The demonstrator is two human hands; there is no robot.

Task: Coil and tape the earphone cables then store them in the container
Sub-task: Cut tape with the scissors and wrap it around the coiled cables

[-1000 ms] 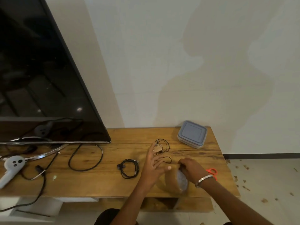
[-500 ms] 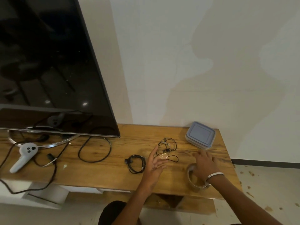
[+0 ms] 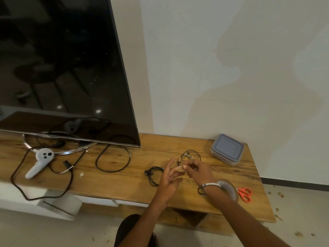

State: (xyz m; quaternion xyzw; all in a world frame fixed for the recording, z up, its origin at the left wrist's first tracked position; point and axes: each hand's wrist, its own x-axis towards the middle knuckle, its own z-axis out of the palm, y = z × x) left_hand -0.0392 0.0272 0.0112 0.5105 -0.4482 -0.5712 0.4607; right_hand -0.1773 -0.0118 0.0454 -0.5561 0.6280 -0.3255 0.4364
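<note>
Trouble spot is that small strip of tape (image 3: pixel 179 168) stretched between the hands. Left to right: the small black coiled earphone cable (image 3: pixel 154 175) lies on the wooden table (image 3: pixel 124 180); the left hand (image 3: pixel 170 177) has fingers mostly straight with the strip stuck near its fingertips; the right hand (image 3: pixel 197 171) pinches the strip's other end, just near of the looser black earphone coil (image 3: pixel 189 157). The tape could fold onto itself or drag that loose coil apart. Brown tape roll (image 3: pixel 229 189) and orange-handled scissors (image 3: pixel 245 193) sit near right; the grey lidded plastic container (image 3: pixel 227 148) is far right, still closed.
</note>
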